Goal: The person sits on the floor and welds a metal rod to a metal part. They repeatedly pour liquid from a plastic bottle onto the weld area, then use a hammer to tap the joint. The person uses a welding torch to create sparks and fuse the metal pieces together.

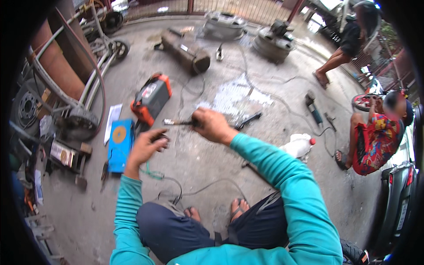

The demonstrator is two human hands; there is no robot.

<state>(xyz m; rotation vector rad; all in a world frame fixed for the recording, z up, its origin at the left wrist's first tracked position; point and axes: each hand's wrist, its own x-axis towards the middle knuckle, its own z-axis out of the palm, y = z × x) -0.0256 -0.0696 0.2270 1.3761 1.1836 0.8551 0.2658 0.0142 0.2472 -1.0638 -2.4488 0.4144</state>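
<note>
My right hand (211, 125) is closed around a slim tool (177, 122) with a dark shaft and a pale metal tip. The tip points left, over the concrete floor; its exact kind is blurred. Lower and to the left, my left hand (148, 145) has its fingers curled in near the thumb, with a small dark patch between them that I cannot make out. Beside that hand lies a flat blue box (121, 148) with a tan disc on it. An orange and black portable welding machine (152, 98) stands just beyond.
Cables trail over the floor around an angle grinder (314, 110) and a white red-capped jug (298, 145). Wheel rims (224, 25) and a brown cylinder (185, 51) lie farther off. A wheeled metal frame (90, 84) stands left. One person (375, 137) squats right; another (349, 42) stands behind.
</note>
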